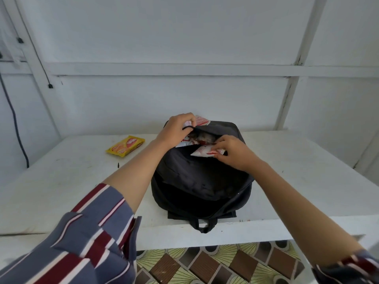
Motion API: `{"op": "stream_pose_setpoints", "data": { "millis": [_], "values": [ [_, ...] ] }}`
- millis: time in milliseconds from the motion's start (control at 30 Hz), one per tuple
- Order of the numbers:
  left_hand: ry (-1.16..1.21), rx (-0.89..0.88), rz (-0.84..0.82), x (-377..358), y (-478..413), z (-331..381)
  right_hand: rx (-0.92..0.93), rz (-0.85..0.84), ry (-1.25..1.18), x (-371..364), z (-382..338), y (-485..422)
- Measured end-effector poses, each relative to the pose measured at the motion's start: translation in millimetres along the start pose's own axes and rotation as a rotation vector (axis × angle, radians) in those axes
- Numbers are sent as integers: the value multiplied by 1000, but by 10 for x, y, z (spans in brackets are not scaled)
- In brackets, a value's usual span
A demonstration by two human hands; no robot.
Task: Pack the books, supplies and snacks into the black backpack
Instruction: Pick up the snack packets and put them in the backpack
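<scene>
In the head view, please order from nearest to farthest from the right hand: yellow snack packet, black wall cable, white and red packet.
1. white and red packet: in the right hand, on the black backpack.
2. yellow snack packet: left, on the table.
3. black cable: far left, beyond the table.

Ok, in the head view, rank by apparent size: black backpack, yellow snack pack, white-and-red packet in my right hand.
1. black backpack, clearly largest.
2. yellow snack pack.
3. white-and-red packet, but the right hand covers part of it, so those two are close.
</scene>
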State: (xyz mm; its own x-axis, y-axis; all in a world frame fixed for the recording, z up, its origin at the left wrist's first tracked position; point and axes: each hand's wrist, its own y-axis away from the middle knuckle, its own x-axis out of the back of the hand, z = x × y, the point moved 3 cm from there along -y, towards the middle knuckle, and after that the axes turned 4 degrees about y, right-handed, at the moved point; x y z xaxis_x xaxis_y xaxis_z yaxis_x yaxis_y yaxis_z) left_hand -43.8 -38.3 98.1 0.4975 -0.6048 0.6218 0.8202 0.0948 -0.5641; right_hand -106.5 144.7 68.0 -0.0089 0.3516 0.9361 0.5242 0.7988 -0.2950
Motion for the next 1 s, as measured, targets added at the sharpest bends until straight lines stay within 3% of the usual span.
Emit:
{"op": "stream_pose_setpoints", "data": {
  "millis": [100,200,400,700,867,1000],
  "values": [
    [-8,-2,-17,-8,12,-31,11,174,199,-77,-32,21],
    [-67,30,-82,-26,0,-83,-3,303,176,-49,-19,40],
    [-66,75,-183,-99,-10,-115,-37,179,128,-68,62,-24],
    [-88,97,-258,-70,15,-104,-148,168,446,-161,112,-138],
    [-82,105,-254,-67,27,-100,-21,295,80,-149,101,-89],
    [-78,105,-249,-74,13,-108,-119,308,-57,-115,111,-158]
  ]
}}
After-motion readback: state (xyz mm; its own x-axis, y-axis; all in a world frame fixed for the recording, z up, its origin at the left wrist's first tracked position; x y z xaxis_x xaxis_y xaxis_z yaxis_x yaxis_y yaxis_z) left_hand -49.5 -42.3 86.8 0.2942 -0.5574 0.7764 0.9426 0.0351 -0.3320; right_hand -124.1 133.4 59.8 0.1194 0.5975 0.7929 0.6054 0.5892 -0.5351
